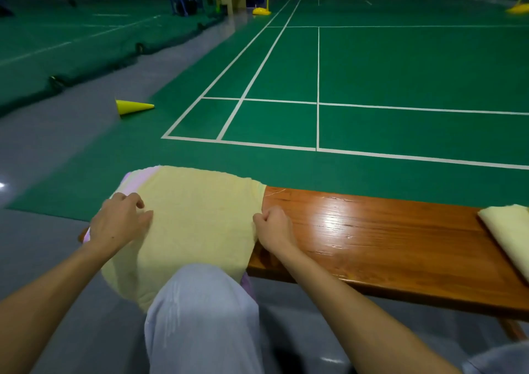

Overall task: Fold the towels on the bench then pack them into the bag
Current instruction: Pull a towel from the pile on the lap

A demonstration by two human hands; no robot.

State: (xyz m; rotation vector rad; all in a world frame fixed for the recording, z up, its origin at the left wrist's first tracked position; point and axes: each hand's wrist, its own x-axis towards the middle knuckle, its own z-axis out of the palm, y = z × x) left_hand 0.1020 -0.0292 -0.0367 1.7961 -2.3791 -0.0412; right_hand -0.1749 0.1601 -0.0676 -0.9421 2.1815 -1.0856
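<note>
The tabletop [372, 239] carries a yellow towel [197, 219] spread at its left end, over a pink one [140, 174], prob. to fold it flat. A folded towel [509, 230] waits at the right edge. Right grip [274, 225] pinches the towel's right edge; left grip [120, 219] rests on it w/ loose fingers, holding nothing. No bag in view.

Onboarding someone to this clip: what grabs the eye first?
The yellow towel spread over the left end of the glossy wooden bench; the left hand rests on one edge while the right hand pinches the other. Beyond lies a green court, with a tipped yellow cone at left.
</note>
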